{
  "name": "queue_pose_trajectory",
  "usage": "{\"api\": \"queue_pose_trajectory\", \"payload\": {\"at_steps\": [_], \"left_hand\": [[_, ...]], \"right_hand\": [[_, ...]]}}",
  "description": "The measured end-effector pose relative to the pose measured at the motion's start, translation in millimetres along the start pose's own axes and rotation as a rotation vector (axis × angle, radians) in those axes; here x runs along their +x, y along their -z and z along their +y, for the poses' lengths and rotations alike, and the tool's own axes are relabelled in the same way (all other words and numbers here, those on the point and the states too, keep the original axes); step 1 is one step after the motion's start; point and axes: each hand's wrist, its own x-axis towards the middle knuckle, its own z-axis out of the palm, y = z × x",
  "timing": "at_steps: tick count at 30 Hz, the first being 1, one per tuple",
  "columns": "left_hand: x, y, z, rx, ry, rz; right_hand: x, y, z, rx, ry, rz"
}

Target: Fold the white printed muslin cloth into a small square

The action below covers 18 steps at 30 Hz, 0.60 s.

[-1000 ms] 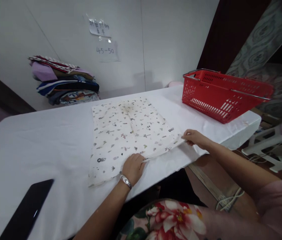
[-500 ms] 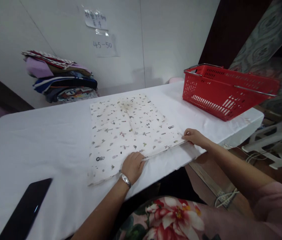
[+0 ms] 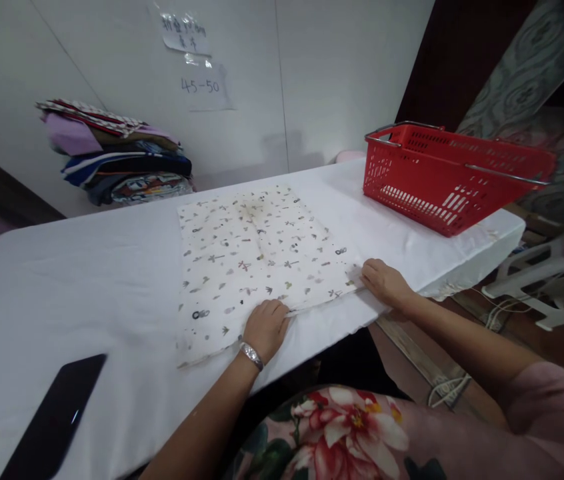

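A cream cloth with small printed motifs [image 3: 252,260] lies flat on the white-covered table [image 3: 87,280]. My left hand [image 3: 265,327], with a silver bracelet at the wrist, has its fingers curled on the cloth's near edge. At the cloth's near right corner my right hand [image 3: 382,281] pinches the fabric. Both hands rest at the table's front edge.
A red plastic basket [image 3: 442,177] with metal handles stands at the table's right end. A stack of folded fabrics [image 3: 117,157] sits at the back left by the wall. A black phone [image 3: 55,417] lies near the front left. Paper notes hang on the wall.
My right hand has slid slightly left along the cloth's near right corner. My left hand has stayed on the near edge. The view has shifted a little.
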Motion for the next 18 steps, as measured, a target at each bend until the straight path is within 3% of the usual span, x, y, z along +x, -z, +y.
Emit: {"api": "queue_pose_trajectory", "payload": {"at_steps": [5, 11, 18], "left_hand": [[-1, -1, 0, 0.006, 0.005, 0.007], [0, 1, 2, 0.01, 0.016, 0.006], [4, 7, 7, -0.028, 0.107, 0.021]], "right_hand": [[-8, -6, 5, 0.097, 0.195, 0.002], [-11, -6, 13, 0.158, 0.247, -0.003], [-11, -16, -7, 0.069, 0.452, 0.16]]}}
